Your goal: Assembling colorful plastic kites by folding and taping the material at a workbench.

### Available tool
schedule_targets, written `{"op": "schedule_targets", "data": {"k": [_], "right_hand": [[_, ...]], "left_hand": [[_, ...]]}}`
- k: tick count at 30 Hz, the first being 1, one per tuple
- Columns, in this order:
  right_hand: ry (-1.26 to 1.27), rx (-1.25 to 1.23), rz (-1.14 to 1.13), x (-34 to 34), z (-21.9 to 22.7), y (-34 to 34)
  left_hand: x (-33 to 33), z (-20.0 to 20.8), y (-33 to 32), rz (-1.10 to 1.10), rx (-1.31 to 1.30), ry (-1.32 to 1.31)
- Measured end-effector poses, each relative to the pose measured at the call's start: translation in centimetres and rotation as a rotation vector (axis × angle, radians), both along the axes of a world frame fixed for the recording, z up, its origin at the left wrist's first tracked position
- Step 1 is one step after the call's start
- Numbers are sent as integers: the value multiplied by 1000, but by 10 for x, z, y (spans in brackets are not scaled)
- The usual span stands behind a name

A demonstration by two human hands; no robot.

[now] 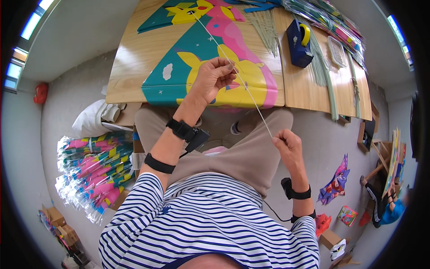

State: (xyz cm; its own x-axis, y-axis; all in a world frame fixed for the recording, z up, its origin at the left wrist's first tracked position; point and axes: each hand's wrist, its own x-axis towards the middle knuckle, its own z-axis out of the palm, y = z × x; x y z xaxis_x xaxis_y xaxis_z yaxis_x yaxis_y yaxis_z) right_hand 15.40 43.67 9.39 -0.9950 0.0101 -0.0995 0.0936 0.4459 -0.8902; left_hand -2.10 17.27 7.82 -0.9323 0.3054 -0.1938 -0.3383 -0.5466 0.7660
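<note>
A thin white rod (251, 97) runs slantwise from above the table down to my lap. My right hand (289, 145), over my right thigh, is closed in a pinch on its lower end. Further up, my left hand (212, 80) has thumb and forefinger closed on the rod, the other fingers curled. Beneath the left hand, a printed sheet (170, 71) in teal, pink and yellow, like a kite sail, lies on the wooden table (127, 62) up to its near edge. A folded piece of similar print (156, 20) lies beyond it.
On the table's right are a blue tape dispenser (299, 44), bundled pale rods (331, 89), a clear plastic box (337, 51) and bagged printed pieces (327, 22). Many wrapped bundles (96, 166) are piled on my left. Another person (389, 210) sits at the far right.
</note>
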Motion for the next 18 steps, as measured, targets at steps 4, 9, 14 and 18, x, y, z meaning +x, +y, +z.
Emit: {"op": "schedule_targets", "data": {"k": [4, 9, 14, 18], "right_hand": [[-86, -56, -14, 7, -2, -5], [-285, -334, 38, -18, -6, 7], [-59, -421, -299, -138, -57, 109], [-3, -544, -539, -239, -34, 148]], "left_hand": [[-3, -2, 7, 1, -13, -39], [-4, -13, -14, 58, -32, -36], [1, -7, -12, 82, -80, -57], [12, -5, -10, 56, -135, -71]]}}
